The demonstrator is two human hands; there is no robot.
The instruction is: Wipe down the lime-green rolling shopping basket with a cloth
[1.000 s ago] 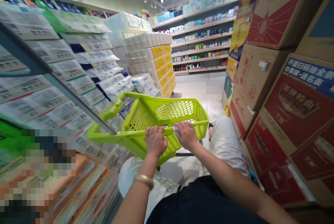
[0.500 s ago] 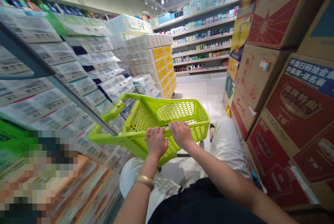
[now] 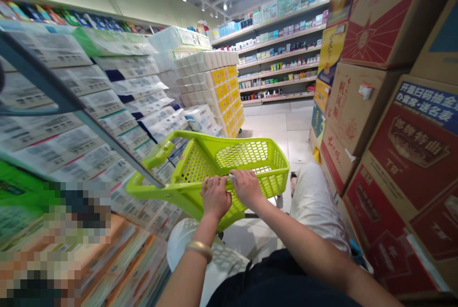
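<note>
While my left hand [image 3: 217, 196] is gripping the near rim [image 3: 272, 173] of the green cart [image 3: 209, 149], at seven o'clock from view centre, my right hand [image 3: 246, 189] is touching it too, its grip unclear. I am judging it light and stiff, best held by rim or grey bar [image 3: 118, 145] slanting toward ten o'clock. Its lime walls are showing rows of holes.

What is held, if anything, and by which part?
The cart, by its near rim, with left hand and right hand; anything more is unclear.
</note>
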